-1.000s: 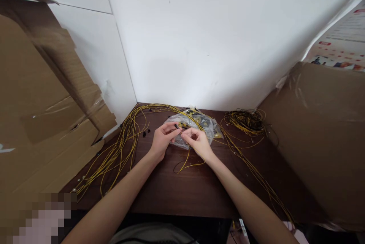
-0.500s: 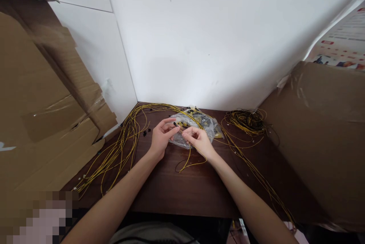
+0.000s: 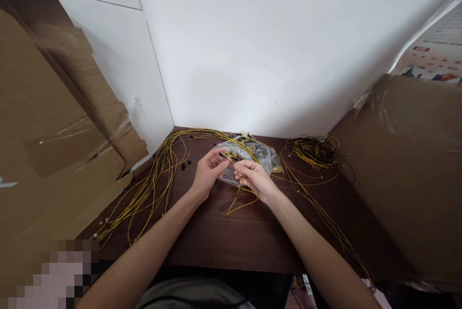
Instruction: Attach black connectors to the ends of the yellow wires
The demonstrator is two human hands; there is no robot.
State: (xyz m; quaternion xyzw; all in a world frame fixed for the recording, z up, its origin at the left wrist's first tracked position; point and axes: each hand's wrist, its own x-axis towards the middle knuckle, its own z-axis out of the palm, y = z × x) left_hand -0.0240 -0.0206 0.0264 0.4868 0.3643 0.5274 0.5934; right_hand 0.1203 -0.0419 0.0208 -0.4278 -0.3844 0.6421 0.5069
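Over a clear plastic bag (image 3: 231,177) of small black and yellow parts, my two hands work close together. My left hand (image 3: 210,169) is closed in a pinch on a small black connector (image 3: 223,155), its thumb in front. Beside it, my right hand (image 3: 254,177) pinches a thin yellow wire (image 3: 234,207) between thumb and finger. The wire's end runs toward the connector; whether it sits inside is too small to tell. Below the hands the wire loops down onto the dark brown table (image 3: 216,246).
Long yellow wires (image 3: 155,188) arch over the table's left side. A coiled bundle (image 3: 314,152) lies at the back right, more wires (image 3: 317,210) trailing forward. Black bits (image 3: 186,165) lie left of the bag. Cardboard stands at left (image 3: 61,121) and right (image 3: 407,164), before a white wall (image 3: 252,49).
My right hand has shifted slightly right, and its fingers have turned a little on the wire. The wire loop below has moved slightly. My left hand keeps its pinch.
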